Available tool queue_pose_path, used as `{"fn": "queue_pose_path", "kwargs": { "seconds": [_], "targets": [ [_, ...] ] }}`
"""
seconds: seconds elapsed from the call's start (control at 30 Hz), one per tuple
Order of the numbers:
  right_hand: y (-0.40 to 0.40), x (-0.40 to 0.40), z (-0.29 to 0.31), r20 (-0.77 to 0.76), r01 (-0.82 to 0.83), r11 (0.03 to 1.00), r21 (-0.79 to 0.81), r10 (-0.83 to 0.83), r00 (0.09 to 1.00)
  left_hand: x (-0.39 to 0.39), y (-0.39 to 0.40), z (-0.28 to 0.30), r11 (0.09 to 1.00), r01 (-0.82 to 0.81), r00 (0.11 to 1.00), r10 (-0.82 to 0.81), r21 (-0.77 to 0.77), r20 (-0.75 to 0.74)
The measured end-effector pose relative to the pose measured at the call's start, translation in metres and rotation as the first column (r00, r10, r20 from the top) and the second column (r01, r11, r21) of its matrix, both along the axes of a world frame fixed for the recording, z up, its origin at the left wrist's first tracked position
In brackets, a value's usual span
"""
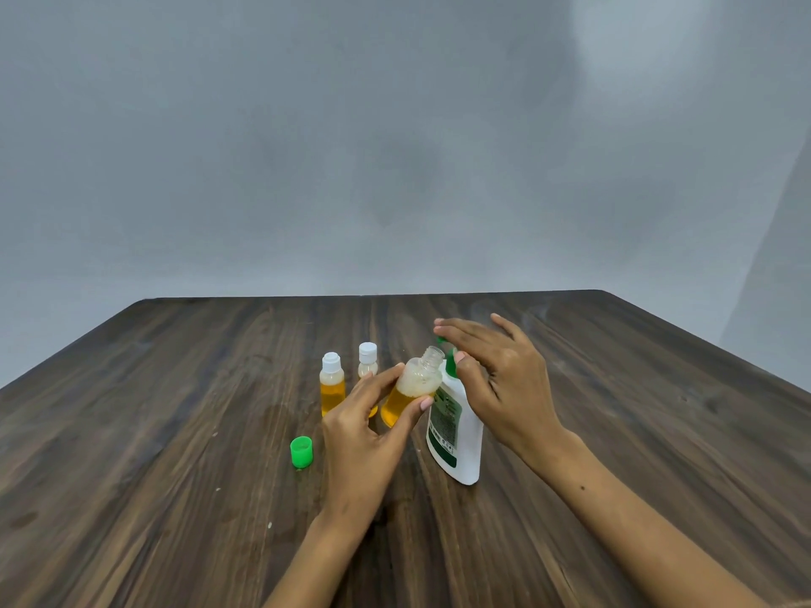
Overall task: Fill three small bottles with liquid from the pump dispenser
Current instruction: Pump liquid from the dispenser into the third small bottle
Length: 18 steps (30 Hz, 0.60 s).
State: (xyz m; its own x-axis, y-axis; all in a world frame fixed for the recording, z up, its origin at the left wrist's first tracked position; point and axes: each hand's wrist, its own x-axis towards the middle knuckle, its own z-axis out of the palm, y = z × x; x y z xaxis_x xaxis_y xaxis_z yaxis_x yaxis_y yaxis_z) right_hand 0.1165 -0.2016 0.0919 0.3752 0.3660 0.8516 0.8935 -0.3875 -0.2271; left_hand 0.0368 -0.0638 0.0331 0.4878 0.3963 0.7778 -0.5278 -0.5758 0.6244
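While the left hand (368, 414) pinches the open bottle (410, 390) between thumb and fingers at frame centre, it tilts the neck up and right toward the green nozzle of the pump dispenser (456, 427), likely so the spout feeds straight into the mouth. Bottle is uncapped, amber liquid in the lower part, foam above it, so I'd judge this one mid-fill or close to done. Right hand (491, 366) sits on top of the pump head, fingers straight and spread, palm down, gripping nothing; reads as a press posture, thumb tucked near the green collar. Dispenser is white with a green label, standing on the table just right of centre, leaning a bit, touching or nearly touching the held bottle. Two capped bottles (332, 383) stand left of centre, just behind the left hand: both with white caps, amber liquid and foam; the rear one is partly hidden by the fingers. Probably the two finished ones, parked out of the way. Green cap (301, 451) lies on its side lower left of the hand, well apart from the dispenser; presumably belongs to the open bottle, kept within reach for closing. Surface is a dark wood-grain table (175, 498) with a few pale specks. Behind it a plain grey wall (395, 147), slightly mottled, with a brighter patch at upper right.
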Motion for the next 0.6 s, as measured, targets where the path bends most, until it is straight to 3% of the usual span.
{"fn": "queue_pose_path", "kwargs": {
  "seconds": [0.6],
  "targets": [
    [0.0003, -0.0009, -0.0043, 0.001, 0.011, 1.000, -0.007, -0.011, 1.000, -0.0009, 0.0011, 0.0000, 1.000, -0.003, 1.000, 0.003, -0.005, -0.012]
  ]
}}
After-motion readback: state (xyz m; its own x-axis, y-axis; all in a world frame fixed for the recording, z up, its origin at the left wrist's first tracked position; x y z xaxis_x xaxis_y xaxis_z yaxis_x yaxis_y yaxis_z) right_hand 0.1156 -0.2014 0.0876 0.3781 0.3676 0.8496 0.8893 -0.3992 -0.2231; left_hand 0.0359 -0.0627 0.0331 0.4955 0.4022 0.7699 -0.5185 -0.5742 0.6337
